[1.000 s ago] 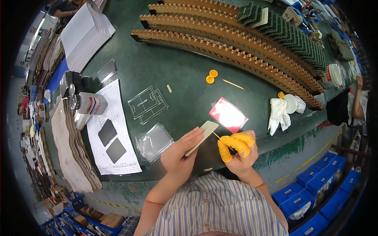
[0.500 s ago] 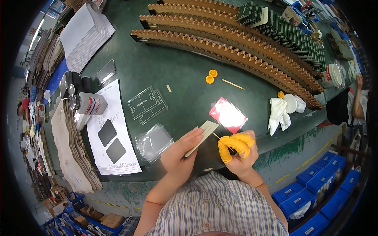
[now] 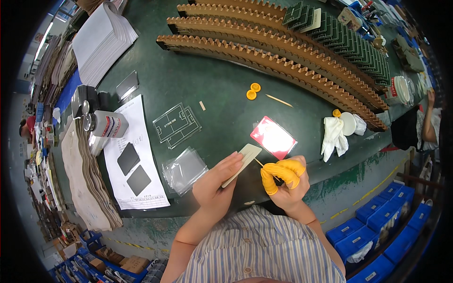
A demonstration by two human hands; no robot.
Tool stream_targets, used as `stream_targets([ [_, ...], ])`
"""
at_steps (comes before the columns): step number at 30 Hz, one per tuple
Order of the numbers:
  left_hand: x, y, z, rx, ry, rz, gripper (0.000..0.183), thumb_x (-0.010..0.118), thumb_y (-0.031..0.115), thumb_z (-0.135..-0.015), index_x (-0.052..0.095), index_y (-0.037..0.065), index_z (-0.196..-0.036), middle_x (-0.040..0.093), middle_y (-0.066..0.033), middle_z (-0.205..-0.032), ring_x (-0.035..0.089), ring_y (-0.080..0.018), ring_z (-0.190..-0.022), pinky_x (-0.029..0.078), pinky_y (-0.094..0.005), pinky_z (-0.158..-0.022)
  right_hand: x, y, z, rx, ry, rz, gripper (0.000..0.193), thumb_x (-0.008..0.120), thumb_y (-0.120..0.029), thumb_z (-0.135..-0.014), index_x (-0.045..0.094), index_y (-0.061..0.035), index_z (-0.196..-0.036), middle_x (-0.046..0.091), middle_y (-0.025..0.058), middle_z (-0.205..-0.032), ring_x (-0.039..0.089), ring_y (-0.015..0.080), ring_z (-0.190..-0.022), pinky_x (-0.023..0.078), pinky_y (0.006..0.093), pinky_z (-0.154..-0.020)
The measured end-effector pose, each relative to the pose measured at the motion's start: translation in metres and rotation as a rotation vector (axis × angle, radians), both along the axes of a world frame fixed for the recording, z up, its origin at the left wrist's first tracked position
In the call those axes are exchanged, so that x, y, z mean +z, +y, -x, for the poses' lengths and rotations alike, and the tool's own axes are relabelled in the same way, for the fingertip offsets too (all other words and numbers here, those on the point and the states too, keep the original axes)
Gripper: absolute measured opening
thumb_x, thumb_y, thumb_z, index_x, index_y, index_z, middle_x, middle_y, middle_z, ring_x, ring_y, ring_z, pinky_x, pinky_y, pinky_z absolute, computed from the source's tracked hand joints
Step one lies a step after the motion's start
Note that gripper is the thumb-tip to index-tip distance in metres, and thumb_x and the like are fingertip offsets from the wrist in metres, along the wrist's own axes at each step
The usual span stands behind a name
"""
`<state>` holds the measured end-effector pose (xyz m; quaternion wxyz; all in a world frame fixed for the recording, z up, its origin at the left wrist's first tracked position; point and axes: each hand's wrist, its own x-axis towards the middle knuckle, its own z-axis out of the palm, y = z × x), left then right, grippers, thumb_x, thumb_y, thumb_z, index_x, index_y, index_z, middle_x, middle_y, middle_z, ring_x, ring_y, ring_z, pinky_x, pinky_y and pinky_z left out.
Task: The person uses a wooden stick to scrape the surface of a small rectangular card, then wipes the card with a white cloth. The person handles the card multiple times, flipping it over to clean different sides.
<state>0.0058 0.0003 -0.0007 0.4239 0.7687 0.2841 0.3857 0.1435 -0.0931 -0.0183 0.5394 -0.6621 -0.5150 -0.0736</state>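
My left hand (image 3: 216, 181) holds a pale cream card (image 3: 244, 162) tilted up by its edge, thumb and fingers on either side. Close to the card's right edge, my right hand (image 3: 286, 181) pinches a thin wooden stick (image 3: 259, 162), its tip pointing at the card. Yellow finger cots (image 3: 275, 174) cover several fingers of that hand. Whether the stick's tip touches the card I cannot tell. Just beyond both hands lies a red-edged card with a glaring white middle (image 3: 274, 137).
Slotted wooden racks (image 3: 264, 61) cross the far side, dark green cards (image 3: 349, 45) standing in one. Clear plastic sleeves (image 3: 185, 170), printed clear sheets (image 3: 177, 125) and a paper with dark cards (image 3: 137, 155) lie left. Another toothpick (image 3: 279, 101), rolled finger cots (image 3: 251, 95) and a white glove (image 3: 333, 134) lie right.
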Motion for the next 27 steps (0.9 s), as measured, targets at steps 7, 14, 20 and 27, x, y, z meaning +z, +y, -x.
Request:
stream_targets([
  [7, 0.0007, -0.0002, 0.0005, -0.003, 0.010, 0.007, 0.026, 0.065, -0.009, -0.075, 0.066, 0.002, -0.099, 0.068, -0.0125, -0.104, 0.064, -0.0273, -0.103, 0.052, -0.0287, -0.082, 0.0001, 0.0001, 0.0001, 0.005, -0.001, -0.002, 0.026, 0.080, -0.006, -0.063, 0.068, -0.0084, -0.087, 0.054, 0.0025, -0.084, 0.053, 0.0210, -0.065, 0.040, 0.0319, -0.059],
  [14, -0.0005, -0.0001, 0.0003, -0.006, -0.001, -0.005, 0.027, 0.065, -0.009, -0.075, 0.066, 0.002, -0.099, 0.068, -0.0127, -0.104, 0.064, -0.0277, -0.103, 0.051, -0.0294, -0.083, 0.0013, 0.0007, 0.0009, 0.019, -0.004, -0.008, 0.027, 0.081, -0.006, -0.061, 0.069, -0.0086, -0.085, 0.055, 0.0018, -0.084, 0.053, 0.0205, -0.065, 0.040, 0.0316, -0.059],
  [20, -0.0008, 0.0000, 0.0000, -0.011, -0.002, -0.005, 0.028, 0.066, -0.009, -0.074, 0.066, 0.002, -0.099, 0.068, -0.0131, -0.104, 0.064, -0.0280, -0.103, 0.051, -0.0295, -0.083, 0.0009, 0.0006, 0.0006, 0.027, 0.004, -0.018, 0.027, 0.081, -0.006, -0.061, 0.069, -0.0090, -0.085, 0.055, 0.0014, -0.083, 0.053, 0.0203, -0.065, 0.040, 0.0313, -0.059],
  [27, -0.0007, -0.0003, 0.0004, -0.006, 0.001, 0.004, 0.028, 0.065, -0.009, -0.073, 0.067, 0.002, -0.099, 0.068, -0.0131, -0.104, 0.064, -0.0281, -0.103, 0.051, -0.0294, -0.083, 0.0017, 0.0012, 0.0008, 0.021, 0.002, -0.010, 0.028, 0.081, -0.005, -0.061, 0.068, -0.0092, -0.085, 0.056, 0.0014, -0.083, 0.053, 0.0204, -0.065, 0.040, 0.0315, -0.059],
])
